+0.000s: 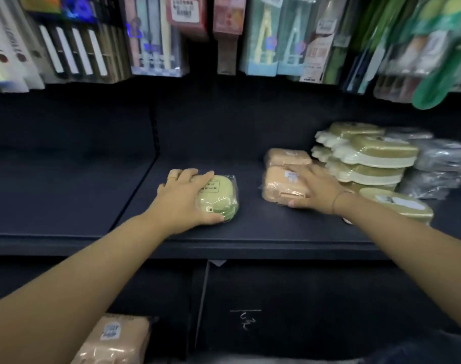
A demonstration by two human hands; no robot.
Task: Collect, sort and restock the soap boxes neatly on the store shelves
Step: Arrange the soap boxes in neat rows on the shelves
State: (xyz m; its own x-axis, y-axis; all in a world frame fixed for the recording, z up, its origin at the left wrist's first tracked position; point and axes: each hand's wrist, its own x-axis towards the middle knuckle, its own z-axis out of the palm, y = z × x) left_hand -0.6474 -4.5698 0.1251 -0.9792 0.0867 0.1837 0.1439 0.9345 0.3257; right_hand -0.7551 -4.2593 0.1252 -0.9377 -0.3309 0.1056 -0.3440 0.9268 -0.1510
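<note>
A pale green soap box (220,197) in clear wrap lies on the dark shelf (250,232), and my left hand (183,199) grips it from the left, thumb along its front edge. To its right lies a peach soap box (281,186), which my right hand (316,190) grips, fingers over the top and thumb at its front. A second peach box (287,156) sits just behind it. Right of these, several olive and cream soap boxes (368,158) are stacked, one (397,207) lying loose by my right wrist.
Grey wrapped packs (439,166) sit at the far right of the shelf. Hanging packaged goods (263,35) fill the rack above. Another peach box (113,340) lies low at the bottom left, below the shelf. The left shelf section (66,185) is dark and bare.
</note>
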